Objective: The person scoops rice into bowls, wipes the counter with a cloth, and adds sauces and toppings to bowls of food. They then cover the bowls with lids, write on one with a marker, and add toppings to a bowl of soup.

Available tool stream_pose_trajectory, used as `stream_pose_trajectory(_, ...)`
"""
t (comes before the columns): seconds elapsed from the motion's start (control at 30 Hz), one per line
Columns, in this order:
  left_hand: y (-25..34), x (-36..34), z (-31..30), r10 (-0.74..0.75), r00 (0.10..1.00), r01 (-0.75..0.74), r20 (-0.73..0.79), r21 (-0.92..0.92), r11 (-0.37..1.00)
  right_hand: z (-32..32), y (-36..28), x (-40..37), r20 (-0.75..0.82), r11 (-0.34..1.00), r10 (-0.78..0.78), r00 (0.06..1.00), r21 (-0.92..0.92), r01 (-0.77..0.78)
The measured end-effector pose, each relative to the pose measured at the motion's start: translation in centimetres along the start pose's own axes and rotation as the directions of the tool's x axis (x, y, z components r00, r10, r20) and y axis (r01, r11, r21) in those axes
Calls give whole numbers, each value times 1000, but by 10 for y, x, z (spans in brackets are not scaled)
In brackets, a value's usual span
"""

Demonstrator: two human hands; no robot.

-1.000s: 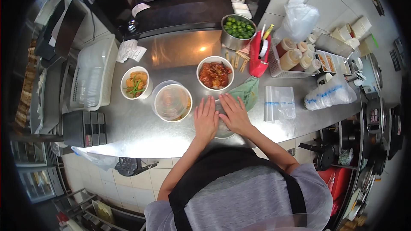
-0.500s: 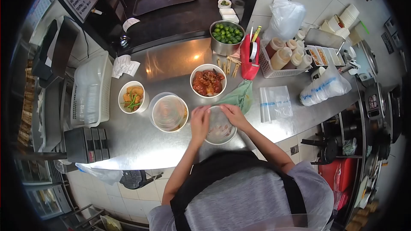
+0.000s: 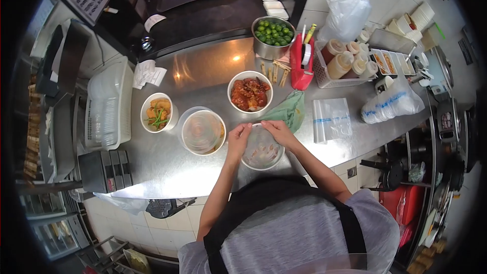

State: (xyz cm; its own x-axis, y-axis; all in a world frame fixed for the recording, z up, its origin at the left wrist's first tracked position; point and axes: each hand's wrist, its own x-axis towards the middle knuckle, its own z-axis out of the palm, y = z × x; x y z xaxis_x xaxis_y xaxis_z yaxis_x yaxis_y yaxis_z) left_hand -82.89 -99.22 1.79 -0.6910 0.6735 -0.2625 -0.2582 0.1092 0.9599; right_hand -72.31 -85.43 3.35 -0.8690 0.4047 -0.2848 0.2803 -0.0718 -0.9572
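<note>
A round takeout bowl with a clear lid [image 3: 263, 152] stands at the counter's near edge, in front of my body. My left hand [image 3: 239, 140] pinches the lid's far-left rim. The far-right rim is between the fingers of my right hand [image 3: 278, 132]. Glare on the lid blurs what lies beneath it. Just beyond is an open white bowl of red-sauced chicken [image 3: 250, 94]. To the left, a loose-looking clear lid [image 3: 199, 131] sits tilted over another white bowl [image 3: 221, 137]. Further left, a smaller open bowl [image 3: 157, 115] holds fried pieces with green strips.
A green cloth [image 3: 290, 111] and plastic bags [image 3: 331, 120] lie to the right. Behind stand a pot of green limes [image 3: 273, 45], a red tape dispenser [image 3: 303, 63] and a basket of sauce bottles [image 3: 341, 66]. A white basket of lids [image 3: 107, 104] is at left.
The view has shifted slightly. Both hands stay at the lid's rim, with little change in their grip. The bowls keep their places on the counter.
</note>
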Motion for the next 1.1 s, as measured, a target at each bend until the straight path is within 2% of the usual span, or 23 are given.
stream_pose_trajectory(0.07, -2, -3, 5, 246, 963, -220, -110, 211, 953, -4, 1, 0, -13, 971, -66, 998, -231, 61)
stream_pose_trajectory(0.1, 24, -14, 5, 277, 958, -221, -71, 429, 876, -1, 0, -3, -82, 948, -199, 976, -268, 171)
stream_pose_trajectory(0.17, 31, -32, 7, 479, 876, -351, -61, 601, 718, 5, -14, -11, -205, 856, -463, 862, -354, 376)
stream_pose_trajectory(0.2, 35, -40, 8, 572, 819, -398, -40, 678, 618, 8, -28, -10, -187, 783, -560, 807, -436, 443)
stream_pose_trajectory(0.23, 53, -54, 1, 553, 833, -439, 37, 651, 619, 11, -45, -13, -158, 699, -648, 745, -514, 498)
stream_pose_trajectory(0.27, 68, -62, -10, 643, 764, -470, 64, 738, 484, 15, -58, -18, -123, 608, -722, 681, -583, 539)
stream_pose_trajectory(0.3, 76, -68, -25, 713, 692, -478, 109, 809, 341, 25, -70, -15, -89, 608, -735, 672, -524, 596)
stream_pose_trajectory(0.37, 85, -65, -65, 737, 664, -363, -127, 807, 467, 54, -96, -3, 32, 604, -733, 680, -429, 671)
stream_pose_trajectory(0.43, 78, -44, -106, 722, 623, -151, -300, 860, 488, 90, -93, 28, 167, 588, -725, 668, -354, 727)
stream_pose_trajectory(0.53, 37, -4, -148, 476, 720, -197, -506, 508, 839, 133, -81, 64, 291, 436, -667, 686, -595, 675)
stream_pose_trajectory(0.63, 24, 7, -157, 392, 813, -141, -431, 507, 850, 150, -72, 81, 367, 318, -589, 720, -713, 624)
stream_pose_trajectory(0.73, 26, -7, -136, 462, 768, -174, -444, 549, 817, 147, -62, 69, 336, 299, -589, 735, -754, 585)
stream_pose_trajectory(0.77, 26, -8, -131, 511, 735, -240, -446, 534, 811, 148, -58, 65, 309, 292, -619, 722, -763, 577)
stream_pose_trajectory(0.87, 27, -9, -133, 537, 725, -211, -432, 602, 770, 156, -60, 57, 270, 221, -651, 710, -827, 517)
stream_pose_trajectory(0.97, 40, -7, -144, 582, 707, -237, -403, 640, 731, 175, -54, 65, 154, 284, -693, 705, -840, 463)
stream_pose_trajectory(1.07, 32, -10, -158, 640, 680, -294, -358, 666, 685, 186, -60, 66, 134, 231, -758, 638, -860, 456)
stream_pose_trajectory(1.1, 36, -12, -161, 685, 636, -306, -356, 698, 647, 189, -59, 70, 27, 410, -752, 659, -763, 499)
